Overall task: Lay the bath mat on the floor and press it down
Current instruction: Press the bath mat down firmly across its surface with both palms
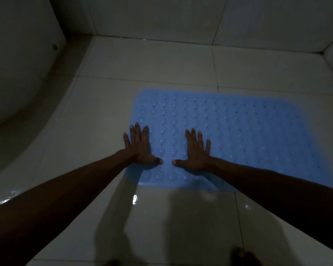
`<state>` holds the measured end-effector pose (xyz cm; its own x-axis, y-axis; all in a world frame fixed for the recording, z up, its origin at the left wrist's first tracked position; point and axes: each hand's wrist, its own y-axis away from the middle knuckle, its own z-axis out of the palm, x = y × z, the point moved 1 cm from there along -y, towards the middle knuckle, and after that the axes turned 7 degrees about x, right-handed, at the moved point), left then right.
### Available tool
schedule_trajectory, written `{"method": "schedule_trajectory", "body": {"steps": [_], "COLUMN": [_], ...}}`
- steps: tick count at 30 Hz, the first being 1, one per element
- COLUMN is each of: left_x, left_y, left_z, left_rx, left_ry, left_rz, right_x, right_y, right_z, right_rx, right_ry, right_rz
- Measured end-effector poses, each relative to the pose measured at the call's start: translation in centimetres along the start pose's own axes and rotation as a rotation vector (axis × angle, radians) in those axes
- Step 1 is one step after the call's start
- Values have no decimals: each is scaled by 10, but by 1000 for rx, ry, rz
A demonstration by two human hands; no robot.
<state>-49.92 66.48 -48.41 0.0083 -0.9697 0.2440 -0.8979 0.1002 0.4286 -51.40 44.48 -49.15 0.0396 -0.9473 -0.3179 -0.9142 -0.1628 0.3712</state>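
A light blue rubber bath mat [248, 135] with rows of round bumps and small holes lies flat on the white tiled floor [161, 60], stretching to the right. My left hand [139, 145] lies flat with straight fingers on the mat's left edge, some fingers over the tile. My right hand [197, 149] presses palm down on the mat a little to the right, fingers spread. The two thumbs point at each other, a small gap apart.
A large white rounded fixture [17, 64] fills the left side, its curved base [27, 150] running along the floor. Tiled walls [181, 14] close off the back and right corner. The floor near me is wet and glossy. The room is dim.
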Motion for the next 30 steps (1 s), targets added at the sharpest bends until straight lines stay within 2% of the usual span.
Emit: {"method": "schedule_trajectory", "body": {"steps": [7, 11, 15, 30], "left_x": [-2, -5, -5, -1], "left_y": [-13, -20, -24, -26], "left_z": [-6, 1, 11, 4], "left_rx": [-49, 39, 124, 80], "left_ry": [36, 179, 116, 112], "left_rz": [44, -6, 6, -20], "right_x": [-10, 5, 9, 8], "right_y": [-26, -31, -32, -42], "right_z": [-26, -22, -20, -18], "right_rx": [-93, -123, -116, -115], "right_ry": [190, 160, 164, 75], "right_rz": [-99, -116, -144, -65]}}
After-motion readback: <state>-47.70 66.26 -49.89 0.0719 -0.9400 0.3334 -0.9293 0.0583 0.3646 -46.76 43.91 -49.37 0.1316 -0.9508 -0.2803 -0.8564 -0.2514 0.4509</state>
